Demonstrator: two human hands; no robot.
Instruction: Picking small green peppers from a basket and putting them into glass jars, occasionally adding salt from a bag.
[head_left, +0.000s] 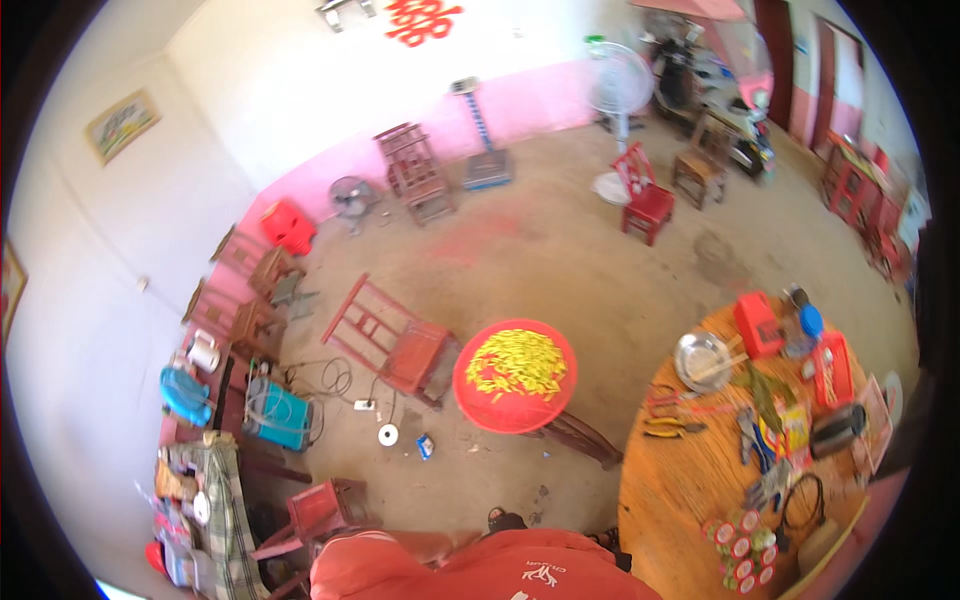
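Note:
Neither of my hands shows; the red shirt on my body (510, 566) fills the bottom edge. Before me, a round red basin (480, 416) holds a spread of yellow-green cut pieces (517, 360), possibly vegetable. It rests on a dark wooden support (581, 439) that is mostly hidden under it. To the right, a round wooden table (660, 517) bears a steel bowl (701, 364) with chopsticks across it, yellow-handled pliers (673, 428), a red box (759, 324), gloves (766, 486) and several small round-lidded containers (742, 547).
A red wooden chair (416, 356) stands left of the basin, with cables (334, 377) and a teal machine (277, 412) beyond. A red stool (322, 510) is at lower left. Farther off are a platform scale (487, 169), a red chair (646, 206) and a standing fan (621, 82).

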